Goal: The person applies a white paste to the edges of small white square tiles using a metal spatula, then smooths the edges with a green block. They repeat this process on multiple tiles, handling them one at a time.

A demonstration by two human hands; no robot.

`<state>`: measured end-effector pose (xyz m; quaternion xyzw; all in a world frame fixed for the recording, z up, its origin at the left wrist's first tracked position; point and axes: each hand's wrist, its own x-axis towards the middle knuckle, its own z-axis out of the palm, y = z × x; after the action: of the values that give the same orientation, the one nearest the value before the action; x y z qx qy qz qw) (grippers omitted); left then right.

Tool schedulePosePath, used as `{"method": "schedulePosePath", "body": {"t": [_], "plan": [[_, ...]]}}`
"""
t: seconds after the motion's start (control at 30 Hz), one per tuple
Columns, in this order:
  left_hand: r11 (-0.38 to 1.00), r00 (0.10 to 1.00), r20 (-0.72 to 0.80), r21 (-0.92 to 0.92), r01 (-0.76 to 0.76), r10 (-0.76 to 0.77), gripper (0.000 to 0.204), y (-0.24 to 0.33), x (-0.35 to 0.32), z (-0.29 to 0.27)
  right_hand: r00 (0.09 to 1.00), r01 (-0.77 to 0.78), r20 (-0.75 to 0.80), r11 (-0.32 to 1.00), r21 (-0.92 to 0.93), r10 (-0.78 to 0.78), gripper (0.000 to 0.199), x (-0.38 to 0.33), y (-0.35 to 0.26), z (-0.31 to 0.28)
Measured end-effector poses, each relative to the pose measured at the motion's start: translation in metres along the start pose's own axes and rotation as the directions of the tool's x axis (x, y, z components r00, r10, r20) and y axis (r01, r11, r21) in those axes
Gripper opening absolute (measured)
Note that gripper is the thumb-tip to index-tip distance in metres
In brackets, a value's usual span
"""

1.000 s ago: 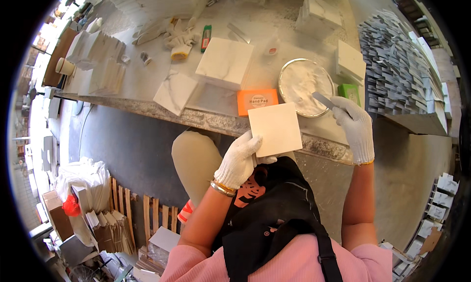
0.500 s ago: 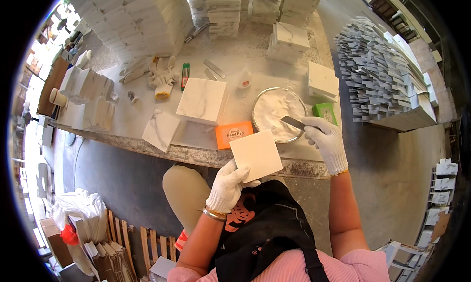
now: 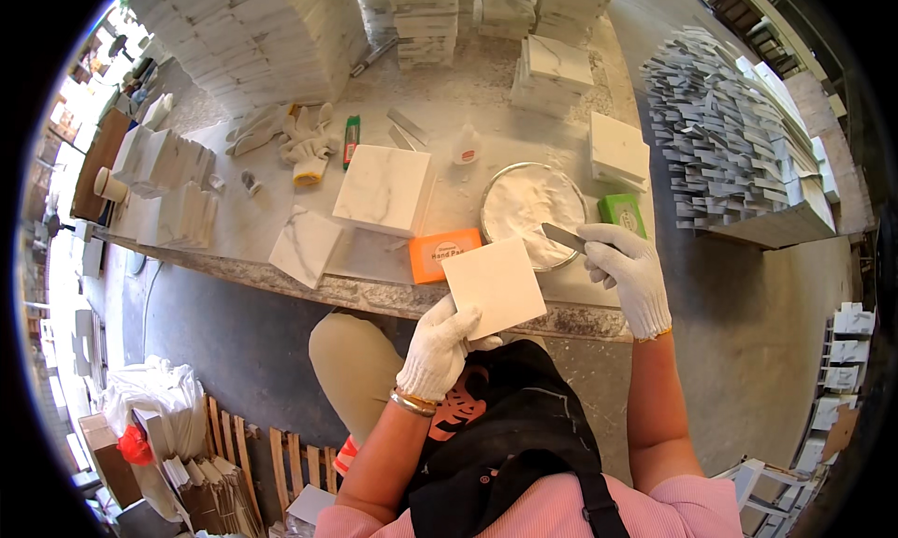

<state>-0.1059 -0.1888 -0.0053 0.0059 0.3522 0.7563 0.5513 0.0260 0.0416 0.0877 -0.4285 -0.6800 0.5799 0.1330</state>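
Observation:
A plain white square tile (image 3: 495,287) is gripped by its lower left corner in my gloved left hand (image 3: 438,347), tilted above the table's front edge. My gloved right hand (image 3: 632,274) is closed round a putty knife (image 3: 564,239), its flat metal blade pointing left over a round bowl. White paste (image 3: 529,210) fills that bowl, whose metal rim (image 3: 485,194) shows all round. Just behind the tile lies an orange hand pad (image 3: 440,254). A green block (image 3: 622,215) sits right of the bowl, behind my right hand.
Veined tiles (image 3: 383,189) lie left of the bowl, near a small white bottle (image 3: 467,145), spare gloves (image 3: 307,143) and a green cutter (image 3: 352,141). Tall tile stacks (image 3: 253,42) rise at the back. Right of the table stands a pallet of thin strips (image 3: 716,131).
The tile has shifted slightly right and turned a little in my left hand. The putty knife and my right hand have moved slightly right. The bowl stays where it was.

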Motion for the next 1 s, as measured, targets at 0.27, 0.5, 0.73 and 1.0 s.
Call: {"method": "schedulePosePath", "body": {"t": [0.27,0.5,0.73,1.0], "plan": [[1.000,1.000,0.005,0.013,0.020,-0.020,0.048,0.003,0.007,0.009,0.997,0.037,0.061,0.998,0.050,-0.040,0.024,-0.009,0.000,0.007],[1.000,1.000,0.009,0.026,0.006,-0.006,0.054,0.003,0.007,0.014,0.958,0.287,0.019,0.951,-0.114,-0.287,0.021,-0.008,0.015,0.011],[0.999,1.000,-0.010,0.047,0.001,-0.001,0.052,0.006,0.005,0.016,0.855,0.477,-0.081,0.838,-0.266,-0.513,0.020,-0.016,0.019,0.010],[0.999,1.000,-0.007,0.046,-0.016,0.016,0.050,0.006,0.004,0.016,0.867,0.483,0.081,0.788,-0.381,-0.492,0.027,-0.034,0.019,0.008]]}}
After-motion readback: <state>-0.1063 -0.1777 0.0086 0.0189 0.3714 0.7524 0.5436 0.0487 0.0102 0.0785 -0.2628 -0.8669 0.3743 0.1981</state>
